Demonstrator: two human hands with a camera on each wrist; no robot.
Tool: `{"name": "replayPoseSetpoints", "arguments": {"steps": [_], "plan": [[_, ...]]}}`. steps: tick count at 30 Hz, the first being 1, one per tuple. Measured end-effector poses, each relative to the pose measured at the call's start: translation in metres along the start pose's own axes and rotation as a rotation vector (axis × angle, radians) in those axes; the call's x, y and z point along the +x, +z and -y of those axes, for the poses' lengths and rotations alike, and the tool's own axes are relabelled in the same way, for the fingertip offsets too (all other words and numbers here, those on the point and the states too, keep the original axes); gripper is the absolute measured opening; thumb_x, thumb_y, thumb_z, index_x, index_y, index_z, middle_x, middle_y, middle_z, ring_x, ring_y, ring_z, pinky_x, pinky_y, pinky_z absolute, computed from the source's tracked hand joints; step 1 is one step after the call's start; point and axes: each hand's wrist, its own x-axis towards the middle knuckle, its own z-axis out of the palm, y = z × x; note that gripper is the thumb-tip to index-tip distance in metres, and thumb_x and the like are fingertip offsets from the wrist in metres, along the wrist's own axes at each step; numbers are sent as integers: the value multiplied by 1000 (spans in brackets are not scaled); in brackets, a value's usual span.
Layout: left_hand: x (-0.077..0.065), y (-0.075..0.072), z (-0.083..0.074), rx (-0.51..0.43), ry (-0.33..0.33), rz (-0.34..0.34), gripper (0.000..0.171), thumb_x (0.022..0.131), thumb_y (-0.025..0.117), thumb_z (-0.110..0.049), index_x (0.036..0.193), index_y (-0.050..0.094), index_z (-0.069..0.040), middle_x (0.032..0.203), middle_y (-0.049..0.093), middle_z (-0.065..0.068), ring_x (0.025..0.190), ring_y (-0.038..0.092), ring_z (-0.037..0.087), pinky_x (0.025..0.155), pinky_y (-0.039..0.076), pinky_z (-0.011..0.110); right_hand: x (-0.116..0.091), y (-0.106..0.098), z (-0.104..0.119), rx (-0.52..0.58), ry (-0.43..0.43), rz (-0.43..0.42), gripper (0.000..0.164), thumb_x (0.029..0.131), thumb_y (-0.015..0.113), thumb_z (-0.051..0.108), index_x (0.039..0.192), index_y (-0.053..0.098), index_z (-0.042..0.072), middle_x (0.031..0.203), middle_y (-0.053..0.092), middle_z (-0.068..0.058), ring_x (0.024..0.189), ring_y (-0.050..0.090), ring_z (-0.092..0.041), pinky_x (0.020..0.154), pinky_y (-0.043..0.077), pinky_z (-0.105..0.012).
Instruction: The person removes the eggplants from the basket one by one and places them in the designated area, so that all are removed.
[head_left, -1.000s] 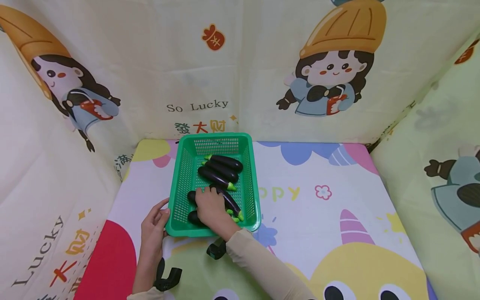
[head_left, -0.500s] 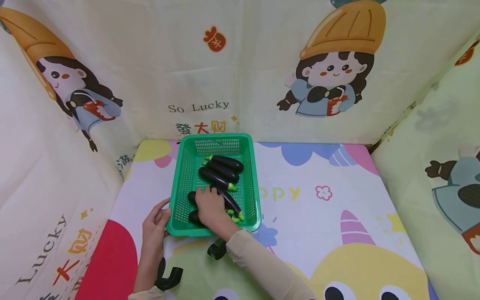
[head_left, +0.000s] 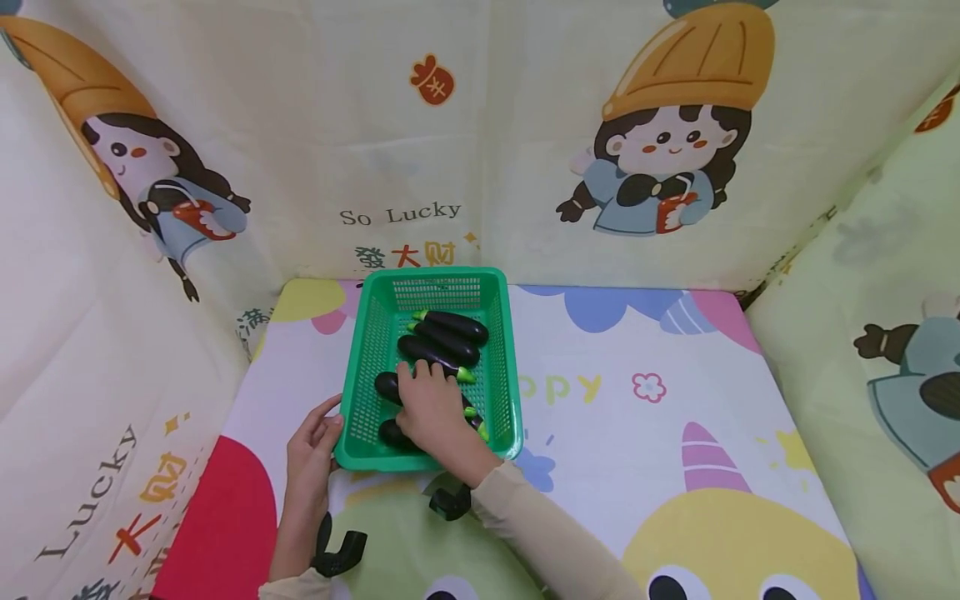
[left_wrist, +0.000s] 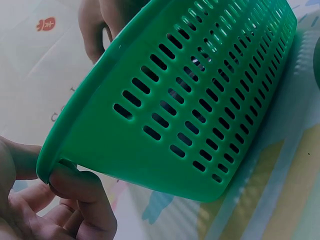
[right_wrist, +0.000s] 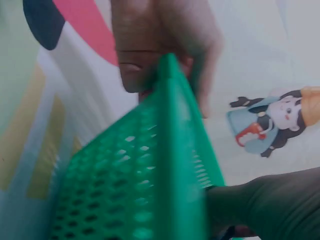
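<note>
A green slotted plastic basket stands on the table with several dark purple eggplants inside, their stem ends green. My left hand holds the basket's left rim near the front corner; in the left wrist view its fingers pinch the rim. Inside the basket, my right hand reaches over the front eggplants and grips one eggplant, whose rounded end pokes out left of the fingers. Another eggplant lies just in front, partly under the hand. Farther back, three eggplants lie side by side.
The table is covered by a cartoon-print cloth. Printed fabric walls rise behind and at both sides, and the basket's far end stands close to the back one. Black wrist straps sit on both forearms.
My right hand has shifted slightly right and away from me with the gripped eggplant, now covering most of the slanted eggplant beside it. The left hand keeps its hold on the rim.
</note>
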Motion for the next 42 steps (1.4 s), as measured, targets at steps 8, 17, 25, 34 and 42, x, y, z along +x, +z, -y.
{"name": "replayPoseSetpoints", "arguments": {"steps": [8, 17, 25, 34, 42], "plan": [[1, 0, 0, -3, -23, 8, 48, 107, 59, -32, 154, 51, -21, 97, 66, -15, 84, 68, 3, 71, 60, 21, -7, -27, -23, 199, -50, -23, 45, 87, 70, 18, 129, 56, 15, 114, 65, -7, 88, 53, -22, 65, 50, -34], [-1, -2, -1, 6, -18, 3, 50, 107, 60, -32, 154, 50, -22, 97, 65, -14, 84, 68, 4, 70, 61, 21, -10, -57, -56, 520, 35, 21, 47, 89, 71, 18, 133, 55, 16, 120, 62, -6, 101, 55, -21, 79, 52, -34], [-1, -1, -2, 19, -22, 6, 49, 107, 59, -33, 155, 50, -23, 98, 65, -16, 85, 67, 3, 72, 61, 21, -14, -72, -95, 727, 127, -23, 47, 89, 70, 14, 134, 55, 14, 120, 61, -7, 101, 58, -22, 83, 54, -39], [-1, -1, -1, 10, -11, 0, 48, 107, 59, -31, 154, 51, -21, 97, 65, -15, 82, 68, 4, 70, 61, 21, -18, -77, -133, 756, 230, -42, 48, 90, 70, 16, 135, 54, 14, 120, 63, -9, 100, 63, -27, 75, 56, -39], [0, 0, 0, -12, 11, -2, 48, 107, 59, -30, 153, 52, -18, 94, 65, -14, 80, 68, 4, 68, 61, 21, -23, -78, -156, 737, 281, -49, 48, 90, 70, 15, 135, 54, 12, 120, 64, -13, 103, 63, -31, 75, 57, -40]]}}
